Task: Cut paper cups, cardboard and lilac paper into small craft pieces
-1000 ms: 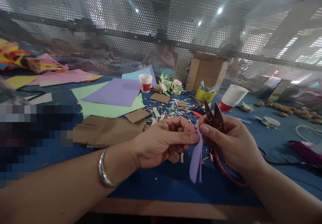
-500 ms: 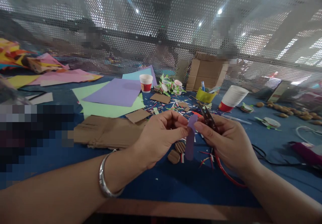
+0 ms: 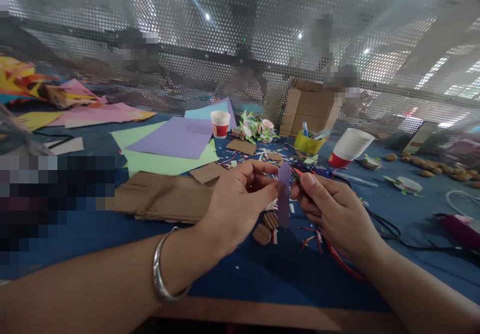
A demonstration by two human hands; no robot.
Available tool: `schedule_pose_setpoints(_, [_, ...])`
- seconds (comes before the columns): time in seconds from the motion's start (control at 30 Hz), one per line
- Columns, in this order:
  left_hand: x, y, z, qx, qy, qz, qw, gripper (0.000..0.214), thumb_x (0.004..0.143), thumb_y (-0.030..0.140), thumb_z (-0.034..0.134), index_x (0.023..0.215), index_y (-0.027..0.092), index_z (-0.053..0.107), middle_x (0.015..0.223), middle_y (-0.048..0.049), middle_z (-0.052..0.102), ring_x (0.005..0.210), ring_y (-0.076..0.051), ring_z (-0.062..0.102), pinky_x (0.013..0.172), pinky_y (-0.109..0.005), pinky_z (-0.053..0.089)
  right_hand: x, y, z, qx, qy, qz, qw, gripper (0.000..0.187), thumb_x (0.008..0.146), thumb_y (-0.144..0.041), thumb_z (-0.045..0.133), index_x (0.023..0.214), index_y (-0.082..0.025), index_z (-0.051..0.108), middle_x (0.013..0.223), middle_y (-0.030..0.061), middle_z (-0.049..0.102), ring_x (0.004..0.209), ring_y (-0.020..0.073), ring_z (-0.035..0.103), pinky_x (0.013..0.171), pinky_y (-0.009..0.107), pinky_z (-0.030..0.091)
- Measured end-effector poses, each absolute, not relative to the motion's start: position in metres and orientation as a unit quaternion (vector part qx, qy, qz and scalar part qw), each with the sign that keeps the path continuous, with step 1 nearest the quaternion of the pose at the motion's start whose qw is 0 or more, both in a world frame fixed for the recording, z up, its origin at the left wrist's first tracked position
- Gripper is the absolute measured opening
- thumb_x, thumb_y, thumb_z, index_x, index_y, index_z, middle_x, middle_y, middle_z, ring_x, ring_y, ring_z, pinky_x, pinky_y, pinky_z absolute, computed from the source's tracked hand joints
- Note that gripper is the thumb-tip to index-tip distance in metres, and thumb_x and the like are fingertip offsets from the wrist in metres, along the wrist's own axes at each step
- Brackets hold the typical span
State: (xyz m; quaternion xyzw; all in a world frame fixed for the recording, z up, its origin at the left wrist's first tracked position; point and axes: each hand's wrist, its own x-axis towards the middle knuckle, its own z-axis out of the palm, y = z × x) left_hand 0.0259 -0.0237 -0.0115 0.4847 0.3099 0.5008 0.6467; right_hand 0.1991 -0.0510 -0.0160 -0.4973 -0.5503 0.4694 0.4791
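Note:
Between the thumb and fingers of my left hand [image 3: 240, 201] is an upright purple paper strip [image 3: 284, 199]. Its top end stands slightly above my fingertips and the rest hangs down. My right hand [image 3: 330, 206] is closed around a pair of scissors [image 3: 297, 174]; the dark blades are mostly hidden behind my fingers, and a red handle loop [image 3: 347, 266] sticks out under the palm. The blade tips lie close to the strip's right edge; whether they touch it I cannot tell. Two small corrugated cardboard pieces [image 3: 262, 234] lie on the blue table below the strip.
Folded cardboard [image 3: 168, 196] and purple paper [image 3: 172, 136] lie to the left. Behind my hands are paper scraps, a paper cup [image 3: 220, 124], a yellow holder [image 3: 309, 143] and a stack of cups [image 3: 350, 146]. A black cable [image 3: 416, 247] runs along the right.
My right fingers have left the strip's top, and the scissors have turned from pointing up to pointing at the strip. My left hand still pinches the strip, now more upright.

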Motion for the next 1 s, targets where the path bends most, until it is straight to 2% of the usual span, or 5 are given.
schedule_pose_setpoints(0.23, [0.0282,-0.0275,-0.015,0.496,0.313,0.495,0.641,0.027,0.072,0.022,0.085,0.094,0.016,0.07,0.074,0.0024,0.074,0.068,-0.007,0.067,0.067,-0.017,0.052,0.1965,-0.0532,-0.0142,-0.492,-0.544,0.481,0.482,0.051,0.088,-0.066,0.061,0.072,-0.018,0.058,0.052,-0.0094,0.022,0.044,0.0051,0.015,0.04,0.021,0.01])
schedule_pose_setpoints(0.57, [0.0297,-0.0299,-0.0092,0.47,0.314,0.481,0.67,0.02,0.071,0.017,0.084,0.087,0.013,0.073,0.079,-0.002,0.075,0.071,-0.011,0.069,0.071,-0.021,0.055,0.1977,-0.0535,-0.0157,-0.499,-0.532,0.49,0.477,0.051,0.087,-0.065,0.063,0.068,-0.019,0.054,0.052,-0.0086,0.024,0.044,0.0049,0.017,0.039,0.021,0.01])
schedule_pose_setpoints(0.8, [0.031,-0.0306,-0.0099,0.45,0.304,0.477,0.691,0.021,0.067,0.017,0.087,0.081,0.013,0.072,0.073,0.001,0.073,0.066,-0.009,0.067,0.066,-0.019,0.053,0.1996,-0.0541,-0.0161,-0.511,-0.536,0.484,0.466,0.05,0.088,-0.064,0.063,0.068,-0.019,0.051,0.055,-0.0071,0.027,0.046,0.0057,0.021,0.041,0.022,0.013])
schedule_pose_setpoints(1.0, [0.0308,-0.0307,-0.012,0.446,0.324,0.463,0.694,0.024,0.067,0.02,0.088,0.084,0.012,0.072,0.076,-0.0021,0.074,0.07,-0.01,0.067,0.068,-0.021,0.053,0.199,-0.0548,-0.0148,-0.514,-0.547,0.48,0.454,0.052,0.088,-0.065,0.061,0.067,-0.02,0.047,0.054,-0.0077,0.026,0.044,0.0057,0.02,0.041,0.023,0.012])
